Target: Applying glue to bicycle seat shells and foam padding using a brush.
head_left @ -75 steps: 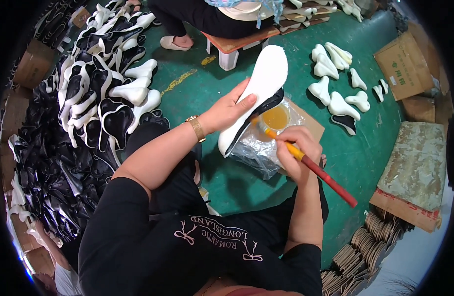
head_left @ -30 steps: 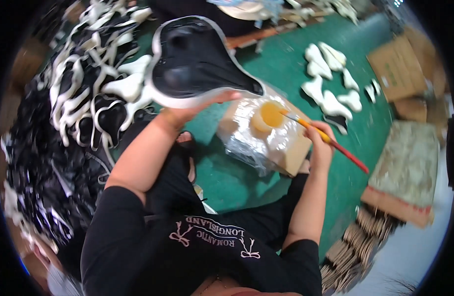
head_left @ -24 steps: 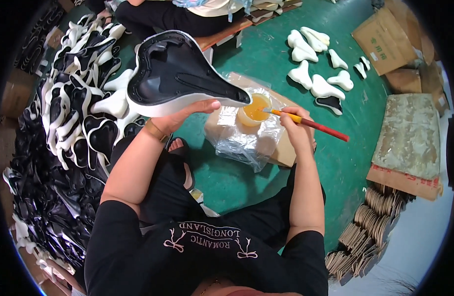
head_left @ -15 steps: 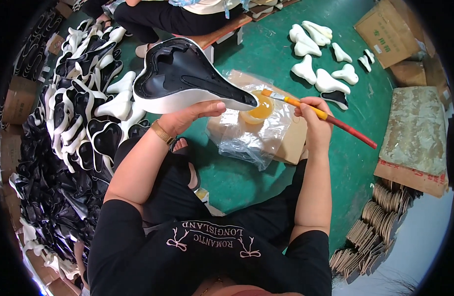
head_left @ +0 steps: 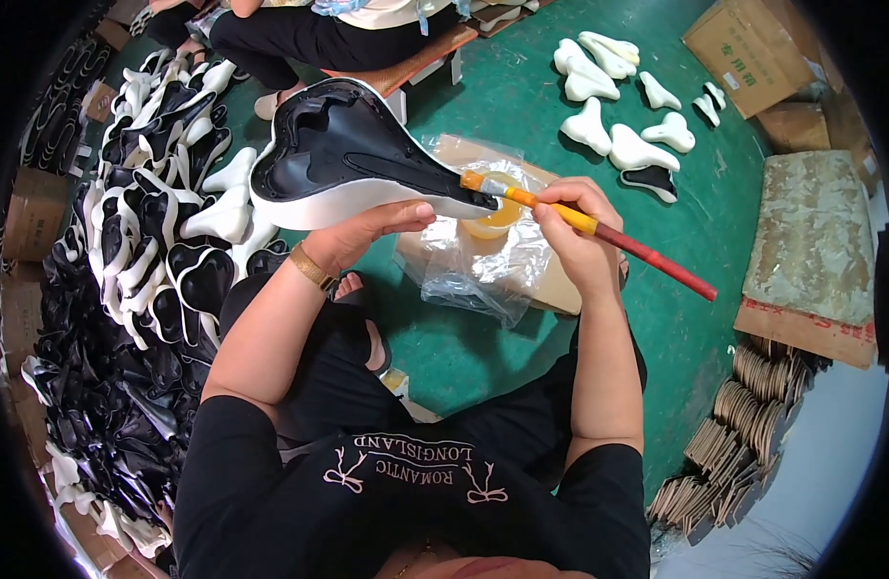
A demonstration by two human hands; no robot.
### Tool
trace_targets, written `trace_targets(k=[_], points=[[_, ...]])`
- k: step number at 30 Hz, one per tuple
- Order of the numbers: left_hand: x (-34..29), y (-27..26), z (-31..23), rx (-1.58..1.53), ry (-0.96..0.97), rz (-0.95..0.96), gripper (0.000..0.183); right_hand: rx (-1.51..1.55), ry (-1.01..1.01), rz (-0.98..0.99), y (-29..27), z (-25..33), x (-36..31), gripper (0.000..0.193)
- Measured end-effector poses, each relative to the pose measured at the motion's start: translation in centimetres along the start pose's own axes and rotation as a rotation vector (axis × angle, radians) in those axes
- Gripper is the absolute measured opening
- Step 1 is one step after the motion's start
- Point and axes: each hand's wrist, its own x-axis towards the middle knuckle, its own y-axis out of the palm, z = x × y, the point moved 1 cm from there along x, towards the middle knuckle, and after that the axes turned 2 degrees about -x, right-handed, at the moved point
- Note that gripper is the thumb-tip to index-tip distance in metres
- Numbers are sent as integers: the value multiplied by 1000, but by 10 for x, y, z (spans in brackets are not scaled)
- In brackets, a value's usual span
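My left hand (head_left: 367, 232) supports a bicycle saddle (head_left: 358, 145) from below, its thumb along the white edge. The black hollow underside faces up and the narrow nose points right. In my right hand (head_left: 582, 232) is a paintbrush (head_left: 647, 253) with a yellow and red handle, gripped between thumb and fingers. Its orange bristles lie at the saddle's nose, at the rim of the black shell. Partly behind the nose stands a tub of yellow liquid (head_left: 493, 224), on a cardboard box (head_left: 551, 280) covered with clear plastic film (head_left: 464, 280).
Saddles with white rims (head_left: 155, 222) are heaped at the left, with black shells (head_left: 107, 386) nearer. White saddle pads (head_left: 642, 150) lie on the green floor at the right. Stacked brown boards (head_left: 744, 405) and cartons (head_left: 749, 53) line the right. Another person (head_left: 319, 39) sits ahead.
My right hand has moved left, carrying the brush from above the tub onto the saddle's nose. The saddle has shifted slightly left in view.
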Motion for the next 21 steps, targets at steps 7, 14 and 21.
trace_targets(k=[7,14,21], points=[[-11,3,0,319,526,-51,37,-214,-22,-67,-5,3,-3,6],[15,7,16,-203,306,70,38,-48,229,-139,-9,-9,-4,8],[13,20,10,537,865,42,40,47,277,-144,-17,-8,-2,8]])
